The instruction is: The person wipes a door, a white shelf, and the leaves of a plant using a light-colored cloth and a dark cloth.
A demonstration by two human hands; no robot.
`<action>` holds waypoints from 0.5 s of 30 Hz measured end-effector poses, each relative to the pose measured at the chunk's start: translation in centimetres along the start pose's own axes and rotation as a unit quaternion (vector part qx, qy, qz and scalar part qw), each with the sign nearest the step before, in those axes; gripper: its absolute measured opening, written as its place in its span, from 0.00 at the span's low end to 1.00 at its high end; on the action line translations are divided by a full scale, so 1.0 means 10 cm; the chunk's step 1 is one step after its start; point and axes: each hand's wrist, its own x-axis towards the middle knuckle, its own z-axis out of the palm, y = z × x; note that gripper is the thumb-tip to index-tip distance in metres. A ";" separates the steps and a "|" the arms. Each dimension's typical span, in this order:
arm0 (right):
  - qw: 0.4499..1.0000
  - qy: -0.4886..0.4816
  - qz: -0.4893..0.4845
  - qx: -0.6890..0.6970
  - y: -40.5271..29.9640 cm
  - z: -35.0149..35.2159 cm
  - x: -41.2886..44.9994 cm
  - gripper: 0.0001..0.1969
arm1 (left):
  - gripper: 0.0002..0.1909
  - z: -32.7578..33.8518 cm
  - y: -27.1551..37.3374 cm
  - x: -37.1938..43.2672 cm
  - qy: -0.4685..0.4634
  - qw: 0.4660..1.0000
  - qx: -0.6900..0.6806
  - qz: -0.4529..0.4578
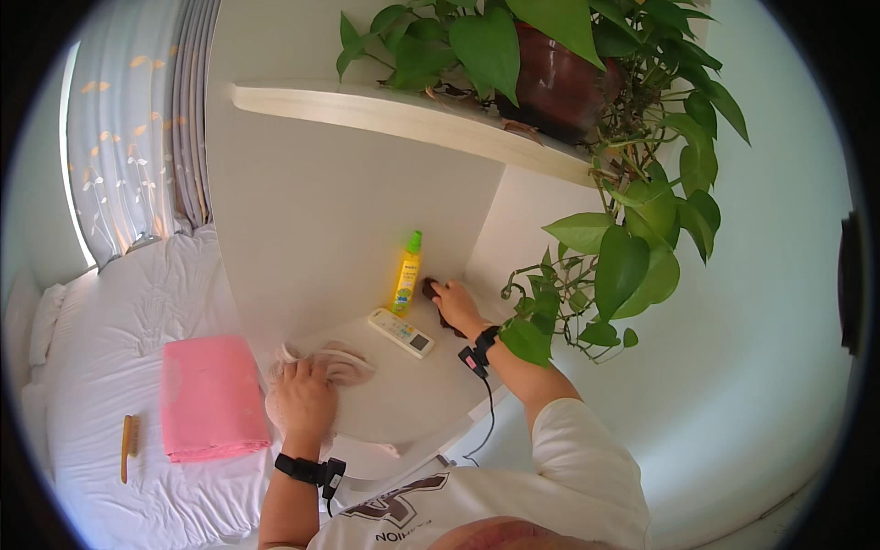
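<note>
My left hand (307,399) bears down on a crumpled pale pink cloth (349,364), fingers curled over it. The cloth lies at the left side of a white desktop or shelf (412,395). Farther back on the right, my right hand (455,306) grips a dark brown thing (430,289), perhaps a cloth; the hand covers much of it. Between the hands lies a white remote control (401,333) with a small display. Just behind it stands a yellow spray bottle (405,278) with a green cap, close to the back panel.
Overhead, a pale shelf (385,120) carries a dark red pot (557,82). Trailing pothos vines (622,265) hang near my right forearm. A folded pink fabric (213,399) and wooden-handled brush (128,447) lie on the white bed (130,309). Cables run from both wristbands.
</note>
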 end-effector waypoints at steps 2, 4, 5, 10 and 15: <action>1.000 0.028 0.005 -0.006 0.13 0.11 0.19 0.15 | 0.14 0.00 0.05 0.02 0.014 1.000 -0.004 0.007; 0.999 0.032 -0.013 -0.003 0.23 0.25 0.27 0.14 | 0.14 -0.04 0.05 0.02 0.018 1.000 0.009 0.004; 0.999 0.033 -0.027 -0.008 0.29 0.30 0.26 0.13 | 0.14 -0.05 0.05 0.01 0.018 1.000 0.014 0.004; 0.997 0.029 0.038 -0.067 0.67 0.41 0.22 0.13 | 0.14 -0.06 0.08 0.04 -0.016 1.000 -0.004 -0.012; 0.980 0.073 0.089 -0.163 1.10 0.32 -0.11 0.13 | 0.14 0.00 0.07 0.03 -0.032 0.999 0.035 -0.001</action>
